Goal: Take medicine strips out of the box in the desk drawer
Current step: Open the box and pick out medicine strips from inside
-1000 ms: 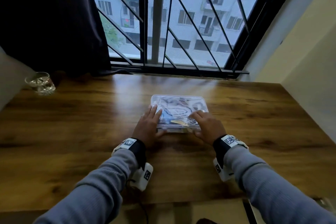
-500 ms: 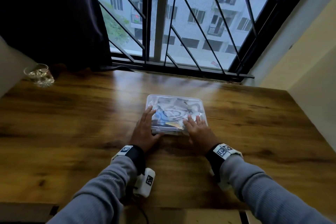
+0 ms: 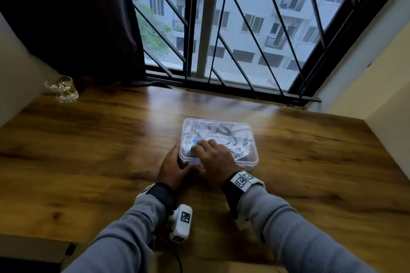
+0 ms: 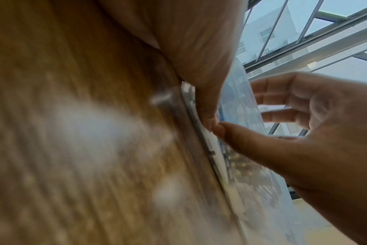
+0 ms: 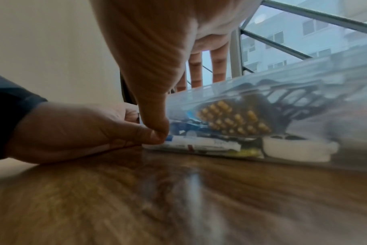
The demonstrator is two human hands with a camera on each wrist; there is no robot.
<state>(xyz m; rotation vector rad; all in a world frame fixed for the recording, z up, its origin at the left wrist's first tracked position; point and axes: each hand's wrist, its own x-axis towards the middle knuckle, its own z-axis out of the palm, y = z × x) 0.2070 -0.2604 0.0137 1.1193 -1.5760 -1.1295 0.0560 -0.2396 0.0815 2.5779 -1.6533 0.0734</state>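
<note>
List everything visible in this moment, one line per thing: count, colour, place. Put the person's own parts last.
plastic box: one, clear, lid on, middle of the desk.
medicine strips: several, one with amber capsules, inside the box; exact count unclear.
white roll: one, white, inside the box at its near side.
desk: one, brown wood grain, under the window.
glass dish: one, clear, far left corner of the desk.
curtain: one, dark, left of the window.
window grille: one, black bars, behind the desk.
left hand: holds the box's near left corner.
right hand: fingers lie on the lid, thumb at the near edge.
</note>
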